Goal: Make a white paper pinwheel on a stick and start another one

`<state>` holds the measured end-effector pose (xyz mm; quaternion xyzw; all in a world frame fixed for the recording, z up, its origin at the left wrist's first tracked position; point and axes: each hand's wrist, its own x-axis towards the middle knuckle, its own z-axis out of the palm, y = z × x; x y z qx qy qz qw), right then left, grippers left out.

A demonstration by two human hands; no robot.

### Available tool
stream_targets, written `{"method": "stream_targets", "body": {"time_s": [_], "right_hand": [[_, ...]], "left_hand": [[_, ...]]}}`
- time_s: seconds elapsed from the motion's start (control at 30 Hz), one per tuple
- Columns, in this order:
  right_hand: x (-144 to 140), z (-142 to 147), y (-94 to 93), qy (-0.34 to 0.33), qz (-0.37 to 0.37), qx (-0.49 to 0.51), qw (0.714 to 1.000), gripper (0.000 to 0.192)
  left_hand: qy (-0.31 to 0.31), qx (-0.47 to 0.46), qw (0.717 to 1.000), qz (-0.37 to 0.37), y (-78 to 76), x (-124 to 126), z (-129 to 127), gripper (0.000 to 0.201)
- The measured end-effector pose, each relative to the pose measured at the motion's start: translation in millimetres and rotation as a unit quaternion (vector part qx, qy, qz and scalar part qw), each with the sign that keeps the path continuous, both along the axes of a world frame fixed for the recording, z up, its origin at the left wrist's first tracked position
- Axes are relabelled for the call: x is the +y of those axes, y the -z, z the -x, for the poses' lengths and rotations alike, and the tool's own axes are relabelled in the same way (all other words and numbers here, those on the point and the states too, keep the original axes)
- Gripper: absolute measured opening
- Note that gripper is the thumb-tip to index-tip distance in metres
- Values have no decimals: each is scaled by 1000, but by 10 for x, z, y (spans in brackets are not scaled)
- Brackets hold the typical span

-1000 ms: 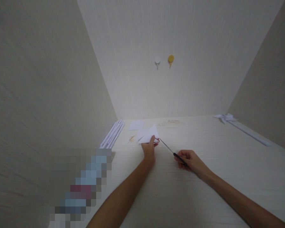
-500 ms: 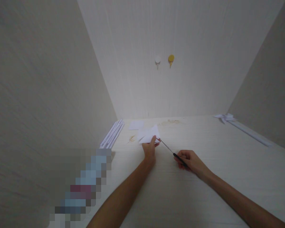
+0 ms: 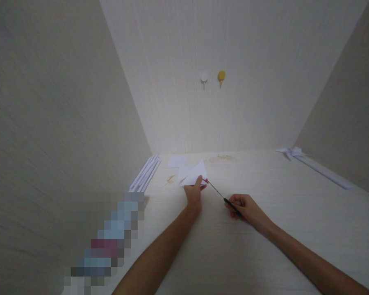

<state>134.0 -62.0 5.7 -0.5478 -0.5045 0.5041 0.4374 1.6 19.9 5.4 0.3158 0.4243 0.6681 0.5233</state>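
My left hand [image 3: 194, 191] is closed on a folded white paper [image 3: 194, 176], thumb on top and fingers below its right corner. In my closed right hand [image 3: 241, 206] is a slim tool with a black handle [image 3: 233, 206] and a long, thin metal shaft [image 3: 215, 188]. The shaft points up and left and its tip meets the paper's right edge by my left thumb. What kind of tool it is I cannot tell. Another white sheet [image 3: 176, 161] lies just behind the held paper, on the pale surface.
A bundle of white paper rolls [image 3: 145, 173] lies along the left wall. Thin tan strips or bands [image 3: 170, 179] sit left of the paper, more [image 3: 223, 157] behind. A long white roll [image 3: 324, 172] lies right. White [image 3: 204, 77] and yellow hooks [image 3: 221, 76] are on the back wall.
Both hands stay almost in place. The held paper and the tool's tip have shifted only very slightly.
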Motion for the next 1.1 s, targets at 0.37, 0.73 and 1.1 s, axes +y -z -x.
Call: {"method": "stream_targets", "body": {"time_s": [0.37,0.73,1.1], "right_hand": [[19,5,37,0,-12,5,1000,29],[44,-18,112,-5,-24,5,1000,27],[19,-7,47,-3,-17,-7,1000,29]], "left_hand": [[-16,-1,1000,8,-6,5,-8,27],[-20,-5,1000,9,24,30,0,25],[-11,-12,1000,1,-5,9,0,27]]}}
